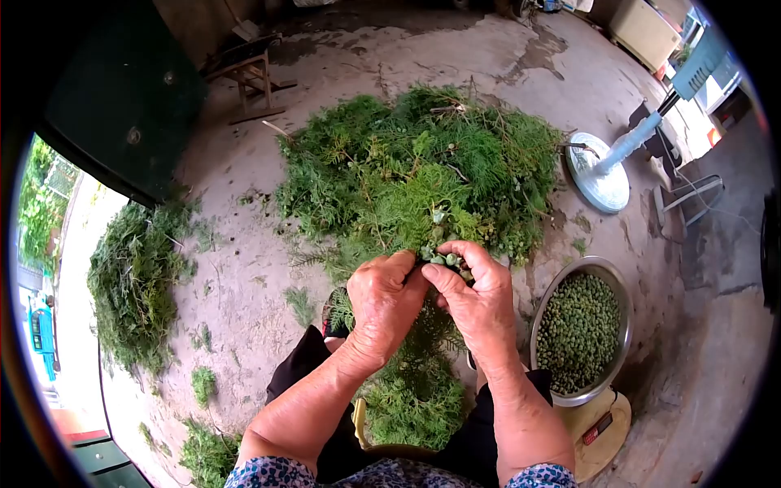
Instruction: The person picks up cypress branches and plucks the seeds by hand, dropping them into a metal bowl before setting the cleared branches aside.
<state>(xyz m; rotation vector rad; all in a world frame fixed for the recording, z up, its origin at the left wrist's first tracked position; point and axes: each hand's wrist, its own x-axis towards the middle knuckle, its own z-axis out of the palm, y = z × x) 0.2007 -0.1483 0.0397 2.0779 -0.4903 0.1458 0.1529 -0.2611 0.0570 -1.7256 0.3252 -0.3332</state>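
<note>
Head view, looking down at a seated person working on a concrete floor [244, 285]. The left hand [382, 305] and right hand [480, 305] meet at the fingertips, both closed around a small sprig with green seed cones [443, 260], which is held just above the near edge of the large branch pile [423, 171]. A loose bunch of stripped foliage [415, 398] lies in the lap between the forearms. A metal bowl [622, 305], well filled with picked green cones, stands just beside the right wrist, resting on a yellowish stool or board [598, 443].

Risks, as judged from the layout: cones freed at the fingertips could drop into the lap foliage or onto the floor rather than the bowl, since the hands are apart from its rim; a wide swing of the right elbow could knock the bowl, which sits near the edge of its support.

Open room: bare floor lies to the left, between the main pile and a second, smaller heap [134, 285]. To the right, a fan base [598, 175] and its pole stand near the pile, narrowing that side. A wooden stool [252, 77] is well apart, beyond the pile.
</note>
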